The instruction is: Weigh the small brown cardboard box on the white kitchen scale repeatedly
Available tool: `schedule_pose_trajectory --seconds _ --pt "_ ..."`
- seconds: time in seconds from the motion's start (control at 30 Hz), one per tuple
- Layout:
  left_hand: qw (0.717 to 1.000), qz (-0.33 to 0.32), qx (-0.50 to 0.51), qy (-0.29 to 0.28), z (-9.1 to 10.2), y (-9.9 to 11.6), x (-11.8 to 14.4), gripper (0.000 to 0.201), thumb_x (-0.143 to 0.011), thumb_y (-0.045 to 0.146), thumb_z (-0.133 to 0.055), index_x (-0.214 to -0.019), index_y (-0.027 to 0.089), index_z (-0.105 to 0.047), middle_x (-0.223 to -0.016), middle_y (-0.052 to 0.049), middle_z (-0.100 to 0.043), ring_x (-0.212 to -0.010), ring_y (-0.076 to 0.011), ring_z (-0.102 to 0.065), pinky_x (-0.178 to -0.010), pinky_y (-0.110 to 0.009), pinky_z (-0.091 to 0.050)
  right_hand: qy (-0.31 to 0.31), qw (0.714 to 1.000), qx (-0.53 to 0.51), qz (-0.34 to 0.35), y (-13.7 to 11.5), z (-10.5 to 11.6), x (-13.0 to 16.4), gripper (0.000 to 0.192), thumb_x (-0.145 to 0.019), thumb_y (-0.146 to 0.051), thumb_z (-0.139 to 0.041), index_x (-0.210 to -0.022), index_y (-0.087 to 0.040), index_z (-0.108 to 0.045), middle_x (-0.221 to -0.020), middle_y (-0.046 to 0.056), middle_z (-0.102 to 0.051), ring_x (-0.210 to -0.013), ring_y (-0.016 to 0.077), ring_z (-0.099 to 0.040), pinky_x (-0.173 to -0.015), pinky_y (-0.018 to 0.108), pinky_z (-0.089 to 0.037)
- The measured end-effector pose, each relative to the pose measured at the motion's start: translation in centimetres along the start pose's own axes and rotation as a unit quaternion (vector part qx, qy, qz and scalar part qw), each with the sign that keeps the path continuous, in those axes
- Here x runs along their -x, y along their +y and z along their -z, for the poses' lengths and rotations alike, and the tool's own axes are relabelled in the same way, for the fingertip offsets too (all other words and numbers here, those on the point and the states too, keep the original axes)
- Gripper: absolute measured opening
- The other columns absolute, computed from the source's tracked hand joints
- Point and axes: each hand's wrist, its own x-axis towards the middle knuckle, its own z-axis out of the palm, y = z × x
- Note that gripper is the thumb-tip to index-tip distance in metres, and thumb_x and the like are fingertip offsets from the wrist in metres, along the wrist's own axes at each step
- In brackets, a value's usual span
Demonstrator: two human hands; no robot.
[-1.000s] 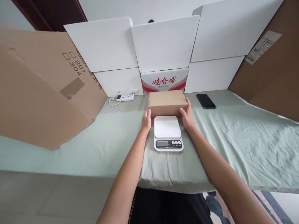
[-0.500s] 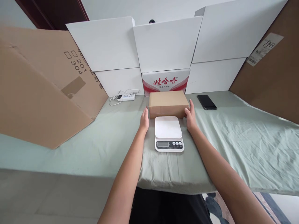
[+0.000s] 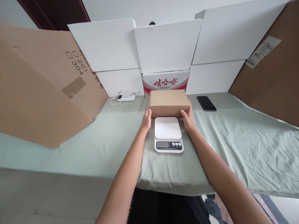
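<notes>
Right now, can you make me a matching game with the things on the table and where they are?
Things:
1. brown box
2. white scale
3. black phone
4. white power strip

Places:
A. far left, by the white boxes
B. between both hands
C. right of the brown box
D. nearest the person, in front of the brown box

Pairs: 1-B, 2-D, 3-C, 4-A

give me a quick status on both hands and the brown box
Left hand and right hand grip the ends of the brown box. Box behind the white scale. Nothing in between.
</notes>
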Motion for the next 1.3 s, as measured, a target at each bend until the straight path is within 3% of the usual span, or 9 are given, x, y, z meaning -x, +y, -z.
schedule_pose_trajectory --seconds 0.17,0.3,0.43,0.53,0.83,1.13,1.3 --pt "0.996 -0.084 -0.026 -0.011 0.4 4.1 1.9 0.094 -0.098 0.093 -0.038 -0.163 0.028 -0.057 -0.175 -0.010 -0.056 -0.170 -0.0342 -0.043 -0.140 -0.047 -0.033 0.000 0.998 0.012 0.068 -3.3 0.5 0.8 0.095 -0.096 -0.075 -0.061 -0.177 -0.040 -0.024 -0.186 0.001 -0.038 -0.175 0.0295 -0.033 -0.145 0.054 -0.030" --pt "0.993 -0.109 -0.043 -0.035 1.2 6.6 6.2 0.090 -0.100 0.090 -0.036 -0.162 0.028 -0.058 -0.167 -0.012 -0.064 -0.168 -0.0360 -0.045 -0.137 -0.049 -0.038 -0.019 0.996 0.011 0.090 -6.5 2.2 3.8 0.093 -0.100 -0.068 -0.063 -0.179 -0.041 -0.021 -0.190 0.001 -0.030 -0.177 0.0314 -0.028 -0.144 0.048 -0.030" --pt "0.990 -0.119 -0.062 -0.042 1.9 6.2 11.0 0.085 -0.103 0.087 -0.035 -0.160 0.029 -0.059 -0.161 -0.014 -0.068 -0.163 -0.0376 -0.052 -0.134 -0.053 -0.042 -0.029 0.998 0.013 0.053 -7.1 3.2 8.3 0.094 -0.102 -0.065 -0.064 -0.179 -0.042 -0.016 -0.191 0.002 -0.028 -0.179 0.0330 -0.024 -0.146 0.057 -0.025" --pt "0.992 -0.105 -0.061 -0.029 2.0 5.1 12.6 0.083 -0.103 0.086 -0.034 -0.159 0.030 -0.060 -0.158 -0.015 -0.069 -0.160 -0.0389 -0.054 -0.134 -0.056 -0.041 -0.010 0.999 0.018 0.036 -6.2 3.1 10.3 0.097 -0.100 -0.067 -0.065 -0.180 -0.040 -0.017 -0.191 0.004 -0.024 -0.178 0.0355 -0.024 -0.146 0.063 -0.022" --pt "0.997 -0.060 -0.042 -0.024 2.0 4.3 12.8 0.085 -0.102 0.088 -0.033 -0.157 0.029 -0.061 -0.156 -0.015 -0.071 -0.153 -0.0385 -0.061 -0.126 -0.053 -0.050 -0.012 0.999 0.036 0.019 -4.4 2.9 10.3 0.095 -0.100 -0.070 -0.063 -0.179 -0.039 -0.020 -0.188 0.008 -0.031 -0.176 0.0380 -0.031 -0.144 0.067 -0.024" --pt "0.996 -0.075 -0.043 -0.033 1.9 4.3 12.8 0.080 -0.106 0.083 -0.034 -0.162 0.031 -0.057 -0.164 -0.013 -0.066 -0.164 -0.0370 -0.050 -0.136 -0.054 -0.040 -0.001 0.999 0.037 0.020 -5.0 2.7 10.5 0.092 -0.101 -0.066 -0.064 -0.178 -0.036 -0.024 -0.185 0.010 -0.036 -0.173 0.0370 -0.033 -0.145 0.064 -0.023" --pt "0.998 -0.061 -0.029 -0.007 2.2 3.7 12.8 0.089 -0.102 0.087 -0.037 -0.168 0.029 -0.051 -0.174 -0.014 -0.056 -0.172 -0.0376 -0.039 -0.141 -0.054 -0.034 -0.004 1.000 0.027 0.013 -4.9 2.9 10.5 0.089 -0.100 -0.066 -0.064 -0.177 -0.040 -0.027 -0.185 0.007 -0.035 -0.173 0.0379 -0.034 -0.143 0.065 -0.025"
